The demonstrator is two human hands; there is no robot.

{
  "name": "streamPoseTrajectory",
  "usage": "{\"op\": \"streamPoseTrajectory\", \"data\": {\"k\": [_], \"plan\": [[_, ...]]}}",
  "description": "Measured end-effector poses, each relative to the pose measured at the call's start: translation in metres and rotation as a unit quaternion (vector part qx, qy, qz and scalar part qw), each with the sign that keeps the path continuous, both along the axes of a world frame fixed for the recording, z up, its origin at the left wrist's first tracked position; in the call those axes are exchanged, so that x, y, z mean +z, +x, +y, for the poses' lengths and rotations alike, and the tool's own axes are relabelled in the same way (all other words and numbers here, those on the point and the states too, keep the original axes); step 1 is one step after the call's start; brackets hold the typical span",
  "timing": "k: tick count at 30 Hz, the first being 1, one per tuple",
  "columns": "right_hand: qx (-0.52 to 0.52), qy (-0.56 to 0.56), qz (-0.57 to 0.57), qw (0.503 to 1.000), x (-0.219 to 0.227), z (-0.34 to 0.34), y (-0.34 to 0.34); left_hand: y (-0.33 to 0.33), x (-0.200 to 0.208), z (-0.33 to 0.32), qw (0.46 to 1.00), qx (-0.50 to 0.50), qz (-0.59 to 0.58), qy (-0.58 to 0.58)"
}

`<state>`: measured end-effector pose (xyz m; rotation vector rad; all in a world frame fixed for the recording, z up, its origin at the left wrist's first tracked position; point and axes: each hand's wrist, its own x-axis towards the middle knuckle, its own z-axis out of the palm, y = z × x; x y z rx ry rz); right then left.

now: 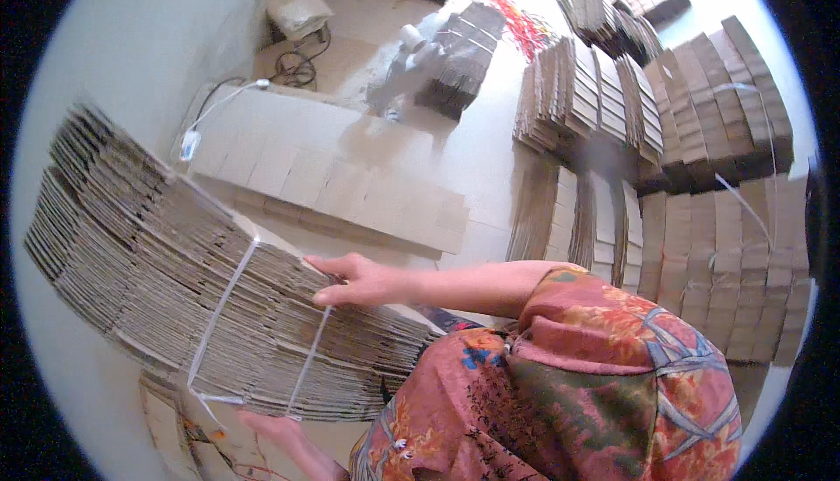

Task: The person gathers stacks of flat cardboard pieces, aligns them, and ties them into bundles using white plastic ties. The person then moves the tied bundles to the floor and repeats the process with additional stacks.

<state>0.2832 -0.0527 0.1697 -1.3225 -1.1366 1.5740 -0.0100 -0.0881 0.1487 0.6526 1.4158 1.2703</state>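
A long bundle of flattened cardboard sheets [166, 280], stacked on edge in a curve, leans across the left side, bound by two white straps [223, 310]. My right hand [354, 280] reaches over from the right and is closed on the bundle's upper edge, thumb on the near side beside the top of the second strap; some fingers are hidden behind the cardboard. Below, my left hand [284, 437] is at the bundle's lower edge, close to the strap's corner and loose end. Its fingers are partly covered by the cardboard.
Flat cardboard [350, 183] lies in a row beyond the bundle. Tall cardboard stacks [717, 105] line the right side. A strapped dark bundle [464, 56] and red strips [521, 26] lie farther off. A white sack [296, 4], black cable and white power cord are at the back left.
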Motion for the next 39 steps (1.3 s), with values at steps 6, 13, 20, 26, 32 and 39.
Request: {"op": "streamPoseTrajectory", "data": {"k": [6,13,20,26,32,39], "plan": [[-0.207,-0.098,0.178,0.957,0.056,-0.097,0.059,-0.012,0.043,-0.01,0.907,-0.264,0.276,0.179],[-0.544,-0.128,0.423,0.713,0.031,-0.244,0.1,0.168,0.168,-0.003,0.678,-0.599,0.236,0.355],[-0.555,-0.09,0.455,0.691,-0.047,-0.403,0.173,0.318,0.166,-0.042,0.548,-0.696,0.186,0.426],[-0.593,-0.028,0.385,0.706,0.035,-0.425,0.284,0.469,0.167,-0.095,0.509,-0.731,0.149,0.43],[-0.639,0.059,0.324,0.695,0.093,-0.467,0.389,0.612,0.198,-0.139,0.453,-0.749,0.116,0.469],[-0.71,0.085,0.179,0.676,0.113,-0.436,0.479,0.704,0.209,-0.117,0.469,-0.726,0.068,0.5]]}}
